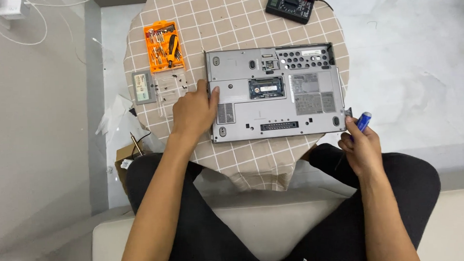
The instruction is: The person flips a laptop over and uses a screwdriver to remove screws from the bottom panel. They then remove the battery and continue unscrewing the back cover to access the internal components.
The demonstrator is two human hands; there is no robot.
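1. On the small round desk (pixel 244 161), covered with a beige checked cloth, a grey laptop (pixel 274 92) lies upside down, its base panel facing up, with a memory slot open near the middle.
2. At the laptop's left edge rests the left hand (pixel 193 112): its fingers (pixel 213 90) lie loosely spread, the thumb tip pressing on the grey base near the corner vent, the palm on the cloth just beside the case. It grips nothing.
3. Off the laptop's near right corner, the right hand (pixel 362 146) is curled closed around a blue-handled screwdriver (pixel 363 121); the blue handle tip sticks up above the fingers, close to the corner of the case, and the shaft is hidden by the hand.
4. Left of the laptop, an orange bit case (pixel 163 46) lies open on the cloth, holding rows of metal bits and a black-and-orange driver handle (pixel 172 49).
5. Just below it, a clear plastic lid (pixel 170 91) holds several small dark screws scattered across it.
6. Beside that lid lies a small grey flat module (pixel 143 88) with a pale label.
7. At the far edge of the desk sits a black multimeter (pixel 290 4) with a red lead attached.
8. Beyond the desk's left side, on the floor, a soldering iron (pixel 136 146) rests by a cardboard box.
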